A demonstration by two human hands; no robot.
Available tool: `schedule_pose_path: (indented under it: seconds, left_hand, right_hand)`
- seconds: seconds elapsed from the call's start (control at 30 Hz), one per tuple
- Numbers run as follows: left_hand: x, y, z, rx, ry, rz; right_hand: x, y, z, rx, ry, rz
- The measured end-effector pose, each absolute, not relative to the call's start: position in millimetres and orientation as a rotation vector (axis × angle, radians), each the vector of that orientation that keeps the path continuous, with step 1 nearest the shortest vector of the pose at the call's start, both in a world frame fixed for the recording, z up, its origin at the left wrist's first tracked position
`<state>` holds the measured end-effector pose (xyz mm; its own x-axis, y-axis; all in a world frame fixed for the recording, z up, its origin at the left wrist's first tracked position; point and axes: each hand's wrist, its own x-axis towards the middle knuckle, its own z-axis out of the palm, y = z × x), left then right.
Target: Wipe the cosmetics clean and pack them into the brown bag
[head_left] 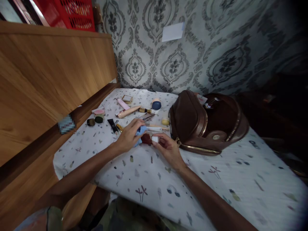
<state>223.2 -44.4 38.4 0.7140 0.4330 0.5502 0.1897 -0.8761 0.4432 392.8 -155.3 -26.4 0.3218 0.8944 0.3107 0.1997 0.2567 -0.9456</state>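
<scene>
The white-ended reddish-brown item [146,139] is left of the brown bag [186,120], where your right hand [168,149] pinches it narrowly and your left hand [128,136] holds the blue cloth [141,130] beside it.

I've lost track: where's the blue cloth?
The blue cloth is left of centre in the head view, in the left hand, beside the reddish item.
</scene>
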Motion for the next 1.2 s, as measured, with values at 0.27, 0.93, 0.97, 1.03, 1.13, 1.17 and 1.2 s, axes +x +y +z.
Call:
schedule_pose_path:
  seconds: [0.27,0.93,0.97,1.03,1.13,1.17,1.2]
  left_hand:
    - [230,-45,23,2.683,0.485,0.721]
    - [214,-52,20,2.458,0.514,0.975]
    - [219,-60,21,2.510,0.423,0.964]
    - [228,-72,19,2.632,0.252,0.918]
    - [236,-75,6,2.791,0.170,0.853]
    - [236,-71,0,2.819,0.201,0.846]
    - [234,-67,-5,2.831,0.250,0.841]
  right_hand:
    - [393,-160,-26,-1.219,-1.330,0.590]
    - [395,-165,-14,-1.453,-1.168,0.484]
    - [396,-165,-13,-1.447,-1.152,0.497]
    - [396,-164,-14,-1.431,-1.122,0.521]
    - [397,-162,-13,-1.427,-1.088,0.540]
    - [397,-162,-13,-1.429,-1.071,0.548]
    - [397,-161,-13,-1.429,-1.051,0.559]
